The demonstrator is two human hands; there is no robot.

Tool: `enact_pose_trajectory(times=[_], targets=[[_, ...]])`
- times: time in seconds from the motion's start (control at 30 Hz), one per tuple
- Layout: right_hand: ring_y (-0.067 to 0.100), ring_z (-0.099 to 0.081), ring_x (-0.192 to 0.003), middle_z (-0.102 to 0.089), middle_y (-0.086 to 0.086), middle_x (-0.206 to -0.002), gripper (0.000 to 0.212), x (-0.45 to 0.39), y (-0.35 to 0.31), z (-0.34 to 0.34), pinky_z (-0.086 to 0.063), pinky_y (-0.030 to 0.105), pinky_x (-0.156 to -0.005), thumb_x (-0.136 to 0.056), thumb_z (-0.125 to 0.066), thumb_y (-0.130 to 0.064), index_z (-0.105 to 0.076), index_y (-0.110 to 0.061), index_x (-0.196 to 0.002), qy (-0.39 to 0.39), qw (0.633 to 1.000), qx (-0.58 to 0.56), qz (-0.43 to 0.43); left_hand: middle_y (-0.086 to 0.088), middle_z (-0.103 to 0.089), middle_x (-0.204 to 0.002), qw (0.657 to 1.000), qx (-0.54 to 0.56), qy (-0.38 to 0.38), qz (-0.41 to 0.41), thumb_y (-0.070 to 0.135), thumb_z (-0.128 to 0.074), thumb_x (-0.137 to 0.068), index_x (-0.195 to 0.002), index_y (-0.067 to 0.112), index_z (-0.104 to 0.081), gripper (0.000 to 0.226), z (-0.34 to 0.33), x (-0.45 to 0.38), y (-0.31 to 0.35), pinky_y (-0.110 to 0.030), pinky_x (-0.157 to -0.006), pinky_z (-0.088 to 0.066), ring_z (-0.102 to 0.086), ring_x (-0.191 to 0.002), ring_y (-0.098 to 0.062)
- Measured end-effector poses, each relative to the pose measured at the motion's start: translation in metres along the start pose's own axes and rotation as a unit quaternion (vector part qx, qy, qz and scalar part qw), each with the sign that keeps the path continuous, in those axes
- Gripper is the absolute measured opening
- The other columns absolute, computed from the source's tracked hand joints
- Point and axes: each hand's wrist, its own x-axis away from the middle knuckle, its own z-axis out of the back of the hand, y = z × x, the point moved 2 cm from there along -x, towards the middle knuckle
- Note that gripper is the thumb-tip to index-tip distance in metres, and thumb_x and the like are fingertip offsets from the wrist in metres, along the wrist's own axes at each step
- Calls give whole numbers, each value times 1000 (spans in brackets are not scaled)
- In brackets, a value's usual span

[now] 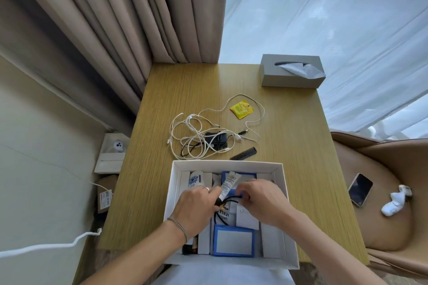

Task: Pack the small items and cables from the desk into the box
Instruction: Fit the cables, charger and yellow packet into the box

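Left hand (196, 206) is over the box (281, 183), grip closed around a tube (228, 186) near its dark cap: light, squashy, best held low. Right hand (261, 201) alongside, fingers pinching a thin black cord (231, 198) inside the box. Beyond, on the tabletop (289, 122), white cables (199, 139) lie tangled, limp, better gathered in a bunch. Then the comb (243, 153), then the yellow sachet (242, 109), flat and slippery.

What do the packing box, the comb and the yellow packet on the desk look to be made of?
Box: white cardboard or paperboard, matte, going by its thin, straight walls. Comb: probably black hard plastic, with fine, even teeth and a slight sheen. Yellow packet: likely foil or plastic film, glossy and a little crinkled, with printed faces. Desk: wood-grain top, veneer or laminate, cannot tell which.
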Motion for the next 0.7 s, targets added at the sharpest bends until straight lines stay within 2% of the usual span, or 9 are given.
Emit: enact_pose_trajectory(times=[0.1, 0.2, 0.3, 0.4, 0.5, 0.57, 0.63, 0.7], targets=[[5, -64, -73, -71, -15, -82, 14, -13, -4, 35, -56, 26, -69, -94, -62, -23, -73, -29, -100, 82, 994, -72, -2, 9, -65, -75, 999, 34, 23, 11, 44, -72, -84, -94, 25, -64, 23, 12, -8, -8, -25, -54, -45, -60, -67, -11], [5, -66, -70, -74, -13, -82, 16, -39, 1, 65, -58, 27, -67, -95, -59, -20, -74, -26, -97, 112, 990, -87, -12, 13, -62, -73, 995, 74, 67, 21, 40, -60, -91, -88, 27, -65, 14, 28, -21, -17, -22, -54, -46, -57, -65, -6], [10, -68, -77, -74, -10, -89, 20, -76, 11, 77, -59, 28, -68, -95, -55, -17, -73, -25, -97, 75, 996, -35, -21, 15, -63, -78, 989, 109, 93, 30, 33, -51, -97, -92, 26, -66, 17, 43, -41, -32, -20, -58, -50, -56, -69, -1], [15, -69, -83, -74, -6, -93, 24, -113, 21, 70, -56, 28, -65, -92, -55, -10, -73, -26, -97, 14, 999, 40, -6, 15, -63, -83, 986, 126, 95, 46, 36, -42, -100, -98, 26, -66, 26, 56, -64, -54, -18, -60, -49, -56, -72, -1], [19, -70, -90, -75, -2, -101, 23, -140, 33, 53, -52, 27, -65, -91, -61, -7, -72, -21, -106, -49, 993, 103, 22, 16, -60, -86, 984, 143, 49, 90, 38, -42, -101, -103, 29, -64, 24, 59, -84, -80, -22, -63, -50, -57, -76, -2], [22, -70, -92, -74, 3, -103, 21, -153, 39, 43, -59, 33, -69, -89, -63, -6, -70, -16, -106, -87, 984, 150, 49, 14, -62, -90, 981, 154, -13, 119, 38, -44, -101, -107, 29, -64, 23, 55, -93, -97, -27, -66, -53, -59, -77, -3], [26, -70, -91, -73, 6, -101, 20, -161, 43, 35, -62, 40, -74, -86, -67, -8, -68, -12, -106, -115, 973, 185, 73, 14, -62, -91, 977, 147, -70, 134, 39, -46, -101, -108, 30, -64, 21, 48, -98, -111, -24, -64, -51, -59, -76, -2], [24, -67, -84, -70, 5, -96, 19, -166, 44, 28, -61, 40, -71, -85, -71, -14, -67, -11, -104, -129, 964, 211, 95, 13, -64, -91, 974, 138, -110, 140, 39, -47, -101, -106, 31, -65, 20, 41, -99, -123, -21, -60, -47, -59, -73, 0]])
